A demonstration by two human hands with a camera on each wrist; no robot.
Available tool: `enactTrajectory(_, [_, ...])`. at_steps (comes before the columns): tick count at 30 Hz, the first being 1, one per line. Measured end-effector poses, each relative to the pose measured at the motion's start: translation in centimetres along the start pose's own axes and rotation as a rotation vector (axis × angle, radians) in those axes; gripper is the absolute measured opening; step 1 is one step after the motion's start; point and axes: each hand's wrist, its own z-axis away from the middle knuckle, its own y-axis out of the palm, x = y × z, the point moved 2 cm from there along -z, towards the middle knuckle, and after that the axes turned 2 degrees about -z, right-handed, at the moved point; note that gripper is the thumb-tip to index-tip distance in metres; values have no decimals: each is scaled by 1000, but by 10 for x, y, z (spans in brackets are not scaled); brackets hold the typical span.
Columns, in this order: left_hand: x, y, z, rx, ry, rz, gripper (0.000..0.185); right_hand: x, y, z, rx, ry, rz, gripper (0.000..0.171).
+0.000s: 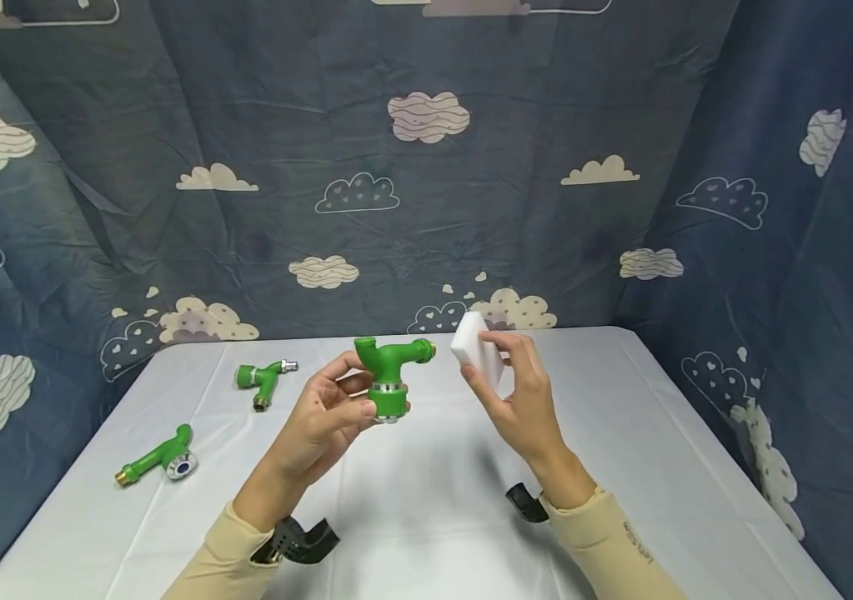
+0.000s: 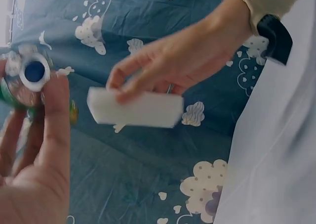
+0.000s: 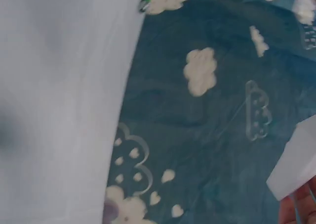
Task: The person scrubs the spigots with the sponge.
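Above the table my left hand (image 1: 328,417) holds a green faucet (image 1: 390,360) by its round knob end, thumb in front and fingers behind. The faucet has a silver collar and a brass-coloured tip pointing right. In the left wrist view the knob's blue and white end (image 2: 34,71) faces the camera. Just to the right, my right hand (image 1: 519,400) pinches a white sponge block (image 1: 477,350) between thumb and fingers. The block is held up near the faucet's tip, with a gap between them. Only the block's edge and some fingertips (image 3: 301,204) show in the right wrist view.
Two more green faucets lie on the left of the white-covered table (image 1: 426,533): one with a silver tip (image 1: 267,383) farther back, one with a brass-coloured tip (image 1: 159,457) nearer. A dark blue cloud-patterned curtain (image 1: 471,217) hangs behind and along both sides.
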Motion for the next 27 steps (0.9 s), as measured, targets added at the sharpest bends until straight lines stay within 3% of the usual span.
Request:
enactTrajectory(2, [0,1,-2,-55,-16,-47,37,9,-2,-2,-6,-6,-52,50])
enactTrajectory(5, [3,4,-4,-111,-53,-108,34,28,0,-1,27,-101,-114,46])
enactTrajectory(8, [7,9,-5,-107,-91,-140,34,41,6,5,95,-195,-147,43])
enactTrajectory(10, [9,11,-5,-92,-102,-144,34,44,10,8,121,-208,-145,43])
enactTrajectory(21, [8,7,1,33,-78,-98,36,8,9,5,125,27,-60,45])
enactTrajectory(27, [1,2,-1,38,-36,-93,40,3,-8,-6,106,99,-77,43])
